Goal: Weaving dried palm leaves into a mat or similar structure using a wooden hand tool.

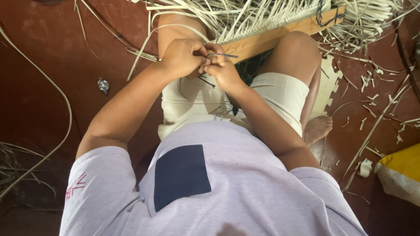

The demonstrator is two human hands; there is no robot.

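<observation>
I sit on a dark red floor with my knees drawn up. My left hand (183,56) and my right hand (222,67) meet above my lap, fingers pinched together on a thin dark strip (224,55) that pokes out to the right. Just beyond my hands lies a wooden bar (280,35) with a row of pale cane strips (245,17) fastened along it, fanning away from me. My fingers hide how the strip is held.
Loose pale strips and short offcuts (372,100) litter the floor on the right. A long curved strip (65,109) loops at left, near a small shiny wrapper (103,85). A yellow and white bag (402,172) lies at the right edge.
</observation>
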